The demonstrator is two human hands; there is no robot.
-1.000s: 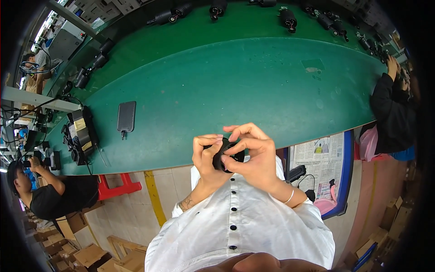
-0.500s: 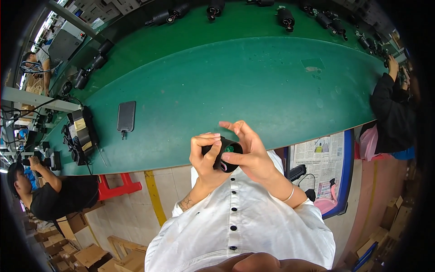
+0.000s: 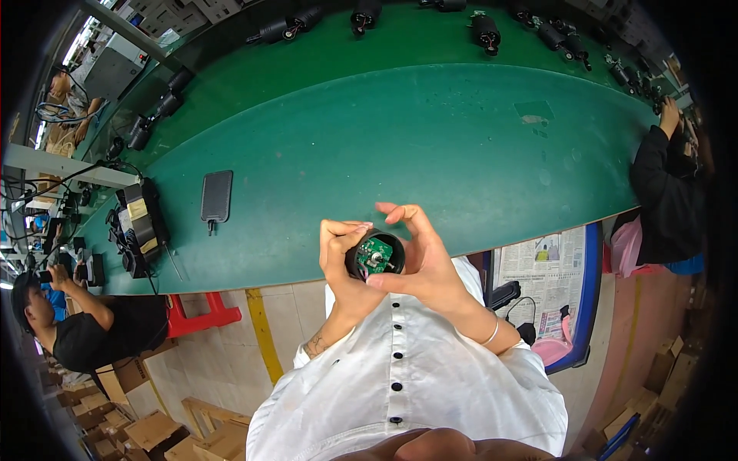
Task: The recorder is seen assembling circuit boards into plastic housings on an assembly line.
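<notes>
A black cylindrical housing is held up at the table's near edge, its open end tilted up toward me. Inside it sits a green circuit board with a small round metal part on it. My left hand wraps around the housing's left side, thumb hidden in part. My right hand holds the right side, its thumb at the near rim and its index finger raised off the housing. Left of my hands, a flat dark rectangular piece with a short connector lies on the green table.
Several black cylindrical units lie along the far green strip. A black device with yellow patches and a thin screwdriver-like tool are at left. A blue-edged tray lined with newspaper stands at right. Co-workers sit on both sides.
The housing has turned so its opening faces up more, and the circuit board now shows far more fully. My right thumb has shifted from inside the opening to the near rim.
</notes>
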